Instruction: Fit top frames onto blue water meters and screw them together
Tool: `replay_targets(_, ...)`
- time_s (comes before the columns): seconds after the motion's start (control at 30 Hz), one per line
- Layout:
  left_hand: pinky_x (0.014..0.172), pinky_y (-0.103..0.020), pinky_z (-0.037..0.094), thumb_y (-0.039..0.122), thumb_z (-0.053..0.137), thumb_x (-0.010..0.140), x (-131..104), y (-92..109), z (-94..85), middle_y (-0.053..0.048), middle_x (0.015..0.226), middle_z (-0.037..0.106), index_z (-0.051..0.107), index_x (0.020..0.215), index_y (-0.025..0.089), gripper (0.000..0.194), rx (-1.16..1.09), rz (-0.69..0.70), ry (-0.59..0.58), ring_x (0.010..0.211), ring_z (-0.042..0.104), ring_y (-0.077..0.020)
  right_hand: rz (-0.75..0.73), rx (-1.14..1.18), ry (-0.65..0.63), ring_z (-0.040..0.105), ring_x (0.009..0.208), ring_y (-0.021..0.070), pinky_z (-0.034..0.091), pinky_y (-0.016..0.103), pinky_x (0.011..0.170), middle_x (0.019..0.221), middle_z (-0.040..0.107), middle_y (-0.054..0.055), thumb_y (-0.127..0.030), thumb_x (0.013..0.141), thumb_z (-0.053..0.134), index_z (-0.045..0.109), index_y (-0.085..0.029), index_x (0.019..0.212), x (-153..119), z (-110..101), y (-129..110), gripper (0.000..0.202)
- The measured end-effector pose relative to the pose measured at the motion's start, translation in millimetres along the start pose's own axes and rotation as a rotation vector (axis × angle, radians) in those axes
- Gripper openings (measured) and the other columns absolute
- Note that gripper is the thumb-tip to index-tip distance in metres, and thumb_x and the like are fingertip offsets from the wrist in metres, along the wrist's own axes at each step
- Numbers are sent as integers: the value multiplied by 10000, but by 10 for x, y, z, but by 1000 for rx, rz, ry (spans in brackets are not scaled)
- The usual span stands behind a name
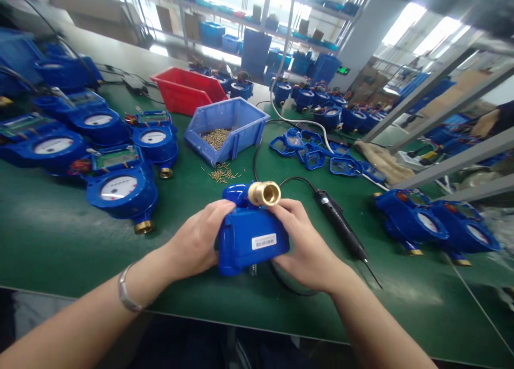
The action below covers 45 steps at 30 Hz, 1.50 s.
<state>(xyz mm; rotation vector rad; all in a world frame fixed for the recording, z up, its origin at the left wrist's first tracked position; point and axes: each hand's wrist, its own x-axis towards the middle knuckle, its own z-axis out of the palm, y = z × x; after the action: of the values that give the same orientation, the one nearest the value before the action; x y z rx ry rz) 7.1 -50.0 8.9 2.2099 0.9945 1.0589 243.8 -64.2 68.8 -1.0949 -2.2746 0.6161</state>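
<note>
Between my two hands is a blue water meter (244,235), held up over the green bench. Its brass threaded end (265,193) points toward me, and a white barcode label shows on the near face. My left hand (196,238) grips the left side, thumb on top. My right hand (303,243) closes on the right side, its fingers partly hidden behind the body. Just right of that hand lies a black electric screwdriver (341,224) with its bit pointing toward the front right. Beyond the meter, loose brass screws (223,173) are scattered on the bench.
A blue bin (244,128) of screws stands ahead, with a red bin (180,93) behind it. Several water meters (120,189) crowd the left; others (417,219) sit at right. Blue frame covers (311,149) and a cable lie beyond. Metal shelf bars slant in at right.
</note>
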Motion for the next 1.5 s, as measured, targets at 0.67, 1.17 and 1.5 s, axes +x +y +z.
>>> replay_targets(0.67,793,-315,494,371,680,689,-114,86,218,-80,824,733,671,891,115,326,-1405,-1155,-85,789,659,-211,-188,-408,222,489,1171,328,547,482,847,1102,529,167,-172,811,570,507,-159,1145,-517,687,-13,340)
replay_targets(1.17,786,-339,475,347,748,606,135,-209,187,-102,916,708,614,988,120,464,-1327,-985,-413,837,647,-230,-348,-625,-293,575,536,171,459,302,495,825,666,100,-169,864,472,604,-155,823,241,251,-148,139)
replay_targets(1.5,913,-374,429,450,629,776,-14,-182,197,-94,1027,692,601,1084,153,429,-1358,-938,-298,956,625,-242,-210,-588,-211,536,538,168,392,287,477,772,615,74,-155,905,375,570,-151,809,430,306,-252,218)
